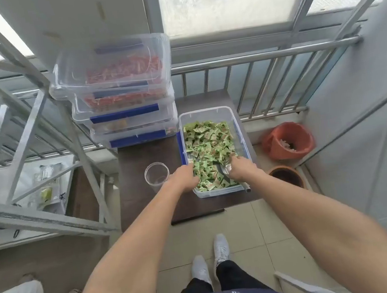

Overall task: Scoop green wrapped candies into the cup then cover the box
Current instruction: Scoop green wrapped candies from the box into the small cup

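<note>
**Both hands in the box, cup waiting to the left**

Head view, the only one. The box (239, 125) sits open on the right side of the dark table (151, 208), its long axis running away from the person, and it is heaped with green candies (208, 142). No lid on it, and none clearly in sight. The cup (157, 175) stands upright just beside the box's near left corner, apparently still bare inside.

Now the hands. The right hand (241, 169) is down at the near right of the box, closed around a metal scoop (225, 170); the blade is buried among the wrappers while the handle end pokes out over the near right corner. The left hand (185, 177) reaches in over the box's left wall, fingers curled into the pile, seemingly herding candies toward the scoop. Whether it actually grips any, one cannot tell. The two hands are apart, with a patch of candies between them.

Here is what the next move hinges on: the cup lies to the left of the scoop, across the left hand, with the box wall in between. The left hand is clearly nearer to it. A loaded scoop would have to lift over that wall and swing left, so the left hand probably needs to clear off or steady the cup.

Both forearms stretch forward and down, nearly straight.
</note>
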Demonstrator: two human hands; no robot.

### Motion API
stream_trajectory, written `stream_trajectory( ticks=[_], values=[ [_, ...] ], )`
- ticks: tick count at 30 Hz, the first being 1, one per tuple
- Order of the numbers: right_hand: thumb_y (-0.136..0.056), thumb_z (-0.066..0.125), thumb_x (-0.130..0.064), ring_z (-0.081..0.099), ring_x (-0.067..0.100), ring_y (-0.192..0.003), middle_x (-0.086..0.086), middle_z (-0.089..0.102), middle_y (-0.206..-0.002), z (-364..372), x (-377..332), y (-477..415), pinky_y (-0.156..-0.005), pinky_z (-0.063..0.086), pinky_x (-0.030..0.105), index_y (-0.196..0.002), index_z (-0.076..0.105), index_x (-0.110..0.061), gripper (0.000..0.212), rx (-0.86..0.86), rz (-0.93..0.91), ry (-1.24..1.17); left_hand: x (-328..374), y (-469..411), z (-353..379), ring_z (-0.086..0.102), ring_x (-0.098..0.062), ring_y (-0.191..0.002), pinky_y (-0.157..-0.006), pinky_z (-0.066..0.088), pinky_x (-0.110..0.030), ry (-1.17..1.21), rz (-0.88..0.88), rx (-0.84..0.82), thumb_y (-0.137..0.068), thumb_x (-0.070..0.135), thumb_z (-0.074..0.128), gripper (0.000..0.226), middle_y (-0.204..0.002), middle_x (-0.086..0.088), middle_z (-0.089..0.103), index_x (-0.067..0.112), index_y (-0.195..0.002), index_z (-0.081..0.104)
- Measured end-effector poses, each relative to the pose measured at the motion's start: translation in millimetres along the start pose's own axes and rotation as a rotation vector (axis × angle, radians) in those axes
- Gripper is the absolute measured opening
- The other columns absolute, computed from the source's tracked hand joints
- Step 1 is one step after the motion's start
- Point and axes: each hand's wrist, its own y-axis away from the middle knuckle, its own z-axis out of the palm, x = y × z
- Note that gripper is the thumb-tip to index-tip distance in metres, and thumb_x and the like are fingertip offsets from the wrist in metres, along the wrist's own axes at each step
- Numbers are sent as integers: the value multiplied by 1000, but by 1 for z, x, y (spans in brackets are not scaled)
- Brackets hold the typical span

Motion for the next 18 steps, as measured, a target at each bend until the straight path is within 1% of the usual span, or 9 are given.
stream_trajectory(
  ticks=[3, 5, 8, 9, 10, 12, 13, 15, 18],
  values=[
    [-98, 49, -23, 58, 37, -118, 20, 64, -127, 1, 6, -4, -93, 48, 39, -114, 62, -1, 30, 0, 8, 22, 3, -7, 1, 51, -37, -138, -111, 44, -52, 34, -39, 33, -102, 27, 51, 60, -157, -17, 46, 8, -157, 36],
    [-94, 52, -27, 59, 39, -115, 21, 65, -124, 6, 13, -9, -88, 50, 39, -114, 64, -4, 33, -2, 48, 3, 5, -9, 6, 52, -38, -136, -108, 46, -50, 86, -53, 73, -102, 24, 51, 59, -154, -18, 46, 8, -157, 35],
    [-91, 54, -26, 59, 39, -117, 17, 63, -124, 11, 23, -12, -82, 50, 38, -119, 64, -7, 34, -25, 124, -21, 3, -10, 23, 52, -38, -133, -107, 45, -47, 179, -87, 154, -101, 22, 51, 55, -147, -17, 47, 9, -153, 39],
    [-92, 55, -25, 59, 38, -117, 16, 63, -125, 13, 27, -13, -80, 48, 38, -121, 63, -8, 35, -33, 139, -22, 0, -9, 30, 55, -37, -126, -104, 46, -47, 220, -110, 190, -101, 23, 52, 47, -138, -15, 49, 9, -145, 46],
    [-92, 55, -25, 60, 36, -116, 15, 63, -125, 15, 30, -15, -78, 47, 37, -122, 62, -9, 35, -41, 146, -12, -4, -8, 39, 59, -36, -115, -98, 48, -46, 273, -133, 242, -100, 25, 54, 35, -127, -13, 53, 10, -131, 53],
    [-92, 56, -26, 63, 34, -112, 14, 64, -124, 20, 35, -19, -78, 48, 36, -122, 63, -10, 35, -48, 149, 9, -14, -4, 55, 62, -32, -98, -88, 50, -42, 406, -197, 339, -97, 26, 61, 17, -105, -9, 59, 11, -104, 60],
    [-91, 56, -26, 64, 33, -111, 14, 64, -124, 21, 38, -22, -79, 49, 36, -122, 64, -10, 35, -48, 147, 2, -21, -1, 63, 64, -31, -94, -85, 51, -41, 468, -243, 356, -94, 25, 63, 12, -98, -8, 64, 12, -95, 62],
    [-91, 55, -24, 65, 33, -110, 16, 63, -125, 25, 39, -24, -81, 50, 37, -122, 64, -10, 36, -63, 146, -12, -34, 8, 77, 68, -29, -91, -83, 54, -40, 589, -361, 340, -90, 22, 65, 7, -91, -8, 71, 16, -86, 64],
    [-92, 55, -24, 65, 34, -108, 18, 63, -125, 28, 37, -27, -77, 47, 36, -120, 66, -9, 33, -68, 138, -11, -50, 15, 91, 73, -27, -90, -79, 52, -36, 773, -526, 371, -90, 22, 65, 9, -84, -7, 75, 14, -89, 68]
  ],
)
